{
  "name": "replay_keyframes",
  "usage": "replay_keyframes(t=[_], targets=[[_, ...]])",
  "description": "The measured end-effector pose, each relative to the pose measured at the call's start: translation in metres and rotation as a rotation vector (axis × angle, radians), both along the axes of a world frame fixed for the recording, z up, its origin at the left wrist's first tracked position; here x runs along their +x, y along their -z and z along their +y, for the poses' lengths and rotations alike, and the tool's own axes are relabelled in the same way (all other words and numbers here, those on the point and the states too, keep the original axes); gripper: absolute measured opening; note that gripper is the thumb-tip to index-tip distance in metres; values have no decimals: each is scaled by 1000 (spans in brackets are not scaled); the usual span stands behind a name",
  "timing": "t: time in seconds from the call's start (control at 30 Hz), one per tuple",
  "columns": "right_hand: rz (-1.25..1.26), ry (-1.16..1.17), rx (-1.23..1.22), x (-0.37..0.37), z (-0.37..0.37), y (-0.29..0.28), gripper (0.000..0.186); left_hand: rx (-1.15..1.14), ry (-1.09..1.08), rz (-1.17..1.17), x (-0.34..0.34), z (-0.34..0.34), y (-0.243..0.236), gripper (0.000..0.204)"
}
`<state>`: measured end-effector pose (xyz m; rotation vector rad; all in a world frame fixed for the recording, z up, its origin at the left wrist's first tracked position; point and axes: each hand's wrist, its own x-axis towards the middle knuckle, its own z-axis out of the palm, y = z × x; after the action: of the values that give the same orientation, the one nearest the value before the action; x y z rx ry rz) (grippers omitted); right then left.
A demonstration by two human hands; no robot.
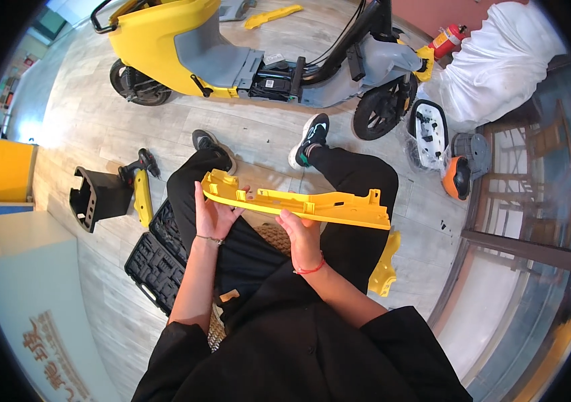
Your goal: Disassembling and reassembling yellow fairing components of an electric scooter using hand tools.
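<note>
Across my lap I hold a long yellow plastic scooter panel (278, 202), its ribbed, clipped side showing. At its left end my left hand (215, 213) grips it, the thumb up along the edge and the fingers underneath. My right hand (304, 238) holds the lower edge right of the middle, with the thumb on top and the fingers partly hidden behind. Beyond my feet stands a yellow and grey electric scooter (232, 60), its floor section uncovered and a black unit with cables (275, 84) exposed.
To my left lie a black plastic housing (101, 197), a cordless drill (139, 166), a yellow trim piece (142, 197) and an open black tool case (158, 258). Another yellow part (384, 264) is by my right leg. A white tray (429, 134) and an orange-black part (457, 178) sit farther right.
</note>
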<state>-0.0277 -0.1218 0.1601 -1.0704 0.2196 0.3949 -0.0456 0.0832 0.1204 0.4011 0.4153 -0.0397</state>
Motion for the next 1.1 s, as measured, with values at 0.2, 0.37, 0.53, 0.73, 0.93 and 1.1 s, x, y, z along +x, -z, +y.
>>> replay_keyframes(t=[0.2, 0.37, 0.53, 0.73, 0.93, 1.1], targets=[[-36, -48, -18, 9, 2, -3, 38, 6, -55, -6, 0, -1, 2, 74], [36, -5, 48, 13, 1, -9, 36, 20, -60, 50, 0, -1, 8, 74], [244, 104, 92, 29, -6, -2, 33, 134, -55, 214, 12, -5, 11, 77], [394, 143, 256, 95, -4, 27, 29, 327, -25, 436, 78, 13, 13, 78], [492, 194, 268, 199, 45, 93, 45, 362, 92, 489, 187, 74, 54, 72], [603, 260, 233, 263, 92, 171, 41, 351, 157, 583, 260, 123, 132, 65]])
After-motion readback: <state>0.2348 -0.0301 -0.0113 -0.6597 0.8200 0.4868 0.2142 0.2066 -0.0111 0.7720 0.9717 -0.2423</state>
